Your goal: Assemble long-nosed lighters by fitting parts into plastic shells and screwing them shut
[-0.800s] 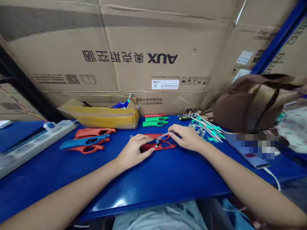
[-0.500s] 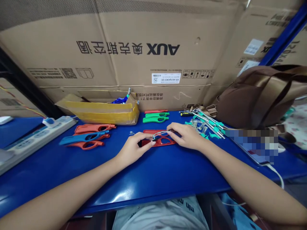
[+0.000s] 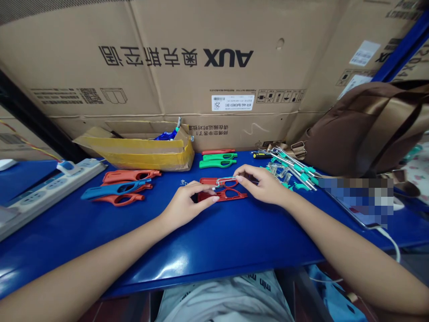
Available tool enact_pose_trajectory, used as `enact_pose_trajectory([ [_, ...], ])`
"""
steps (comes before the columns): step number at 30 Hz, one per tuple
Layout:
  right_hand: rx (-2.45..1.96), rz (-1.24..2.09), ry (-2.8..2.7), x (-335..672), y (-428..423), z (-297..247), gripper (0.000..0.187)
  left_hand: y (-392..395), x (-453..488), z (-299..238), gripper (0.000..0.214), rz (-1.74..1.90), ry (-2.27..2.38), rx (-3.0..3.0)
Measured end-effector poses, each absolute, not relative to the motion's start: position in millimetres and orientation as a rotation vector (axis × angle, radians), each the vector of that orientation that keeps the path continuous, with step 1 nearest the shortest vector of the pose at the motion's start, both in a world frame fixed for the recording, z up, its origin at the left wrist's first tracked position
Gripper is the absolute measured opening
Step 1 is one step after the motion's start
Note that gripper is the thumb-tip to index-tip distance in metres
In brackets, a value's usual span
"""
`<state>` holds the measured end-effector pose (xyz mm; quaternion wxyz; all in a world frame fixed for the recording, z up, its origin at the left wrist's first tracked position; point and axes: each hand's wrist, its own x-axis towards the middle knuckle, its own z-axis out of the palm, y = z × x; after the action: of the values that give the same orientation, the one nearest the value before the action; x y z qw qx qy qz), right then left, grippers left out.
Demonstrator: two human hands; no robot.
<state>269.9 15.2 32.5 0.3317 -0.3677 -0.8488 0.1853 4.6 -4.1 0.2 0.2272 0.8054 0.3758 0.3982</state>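
Note:
Between my hands is a thin, pale, bent wire (image 3: 225, 179), held just above the table. My right hand (image 3: 259, 181) pinches its right end between thumb and forefinger. At the bent left end, my left hand (image 3: 186, 201) has its thumb and fingertips closed around the wire's tip; a small whitish bit shows there. Below lie two open red lighter casing halves, the nearer one a red casing half (image 3: 231, 194) with a trigger-guard loop. My left fingers cover part of both halves.
Left are red and blue lighter casings (image 3: 115, 190), a power strip (image 3: 50, 192) and a taped cardboard box (image 3: 144, 154). Green casings (image 3: 217, 163) lie behind. To the right are metal rods with green parts (image 3: 296, 170), a phone (image 3: 351, 203) and a brown bag (image 3: 362, 129).
My left fingers have shifted slightly down at the wire's bent end. More of the red casing halves shows between my hands. The camera view has tilted slightly downward.

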Motion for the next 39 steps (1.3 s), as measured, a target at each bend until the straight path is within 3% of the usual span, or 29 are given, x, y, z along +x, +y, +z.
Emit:
enact_pose_trajectory([
  [17,-0.855,0.607,-2.266,263.6,13.7,25.8,0.015,-10.4,3.2,7.9,0.013,1.318,1.094,2.275],
  [28,-0.769,0.744,-2.497,274.9,20.6,32.8,0.016,-2.5,3.1,4.9,0.027,1.125,1.1,2.452],
  [39,-0.996,0.75,-2.443,277.0,23.3,36.1,0.021,-1.9,2.4,1.7,0.022,1.026,1.01,2.518],
])
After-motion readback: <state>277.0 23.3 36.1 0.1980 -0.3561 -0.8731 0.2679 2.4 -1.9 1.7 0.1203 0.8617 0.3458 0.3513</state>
